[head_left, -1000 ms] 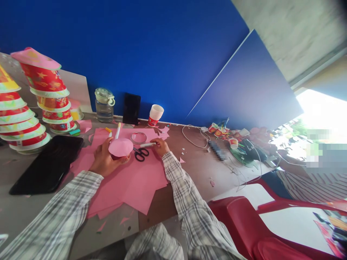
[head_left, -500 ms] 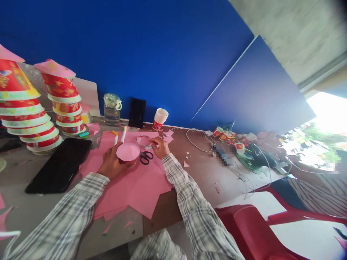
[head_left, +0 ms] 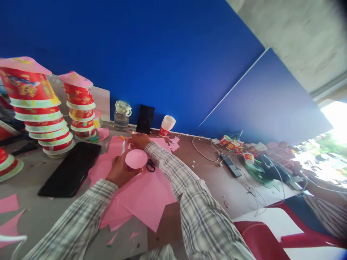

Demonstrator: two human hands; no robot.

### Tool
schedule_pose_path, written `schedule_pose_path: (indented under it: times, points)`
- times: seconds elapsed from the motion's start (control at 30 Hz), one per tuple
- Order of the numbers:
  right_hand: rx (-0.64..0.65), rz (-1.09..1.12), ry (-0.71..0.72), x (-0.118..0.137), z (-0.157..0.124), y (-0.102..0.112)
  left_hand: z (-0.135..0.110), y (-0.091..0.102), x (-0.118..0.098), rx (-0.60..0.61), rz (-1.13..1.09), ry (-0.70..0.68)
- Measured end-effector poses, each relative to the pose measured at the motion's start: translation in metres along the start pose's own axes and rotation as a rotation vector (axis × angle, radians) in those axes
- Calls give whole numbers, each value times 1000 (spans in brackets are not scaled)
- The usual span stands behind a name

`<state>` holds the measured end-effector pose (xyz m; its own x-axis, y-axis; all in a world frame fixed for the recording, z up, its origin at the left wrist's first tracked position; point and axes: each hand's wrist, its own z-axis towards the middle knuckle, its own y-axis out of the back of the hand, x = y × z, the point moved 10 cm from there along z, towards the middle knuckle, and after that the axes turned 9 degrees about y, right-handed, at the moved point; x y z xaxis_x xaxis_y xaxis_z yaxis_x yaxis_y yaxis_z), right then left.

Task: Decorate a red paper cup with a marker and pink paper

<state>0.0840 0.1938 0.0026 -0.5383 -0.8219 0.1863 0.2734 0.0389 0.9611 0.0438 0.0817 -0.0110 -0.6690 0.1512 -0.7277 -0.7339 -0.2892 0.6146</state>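
Note:
My left hand [head_left: 123, 169] is wrapped round a small cup whose red side barely shows beneath a round pink paper piece [head_left: 136, 159] on its top. Just beyond it, my right hand [head_left: 140, 140] has its fingers closed round a slim white pen-like tube, mostly hidden by the hand. A white marker with a yellow end [head_left: 123, 143] lies left of those fingers. Black-handled scissors [head_left: 150, 165] rest on the pink paper sheets [head_left: 143, 202], partly covered by the right sleeve.
Stacked red cup towers [head_left: 52, 122] with pink paper tops stand at left, near a large black phone-like slab [head_left: 71, 169]. A glass jar [head_left: 121, 117], a dark upright phone [head_left: 145, 119] and a red-white cup [head_left: 166, 126] line the blue partition. Cables, a phone [head_left: 230, 166] and another person's arm [head_left: 322, 184] are at right.
My right hand has left the clear ring it was holding and moved left to the white tube. My left hand keeps hold of the cup. The view has shifted slightly.

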Motion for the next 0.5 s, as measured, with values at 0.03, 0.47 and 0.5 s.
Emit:
schedule_pose_path:
  times: [0.03, 0.47, 0.5]
  points:
    - [8, 8, 9, 1, 2, -2, 0, 2, -1, -23, -22, -18]
    - [-386, 501, -93, -17, -23, 78, 2, -4, 5, 20, 7, 18]
    - [-479, 554, -137, -20, -37, 90, 3, -4, 4, 40, 8, 22]
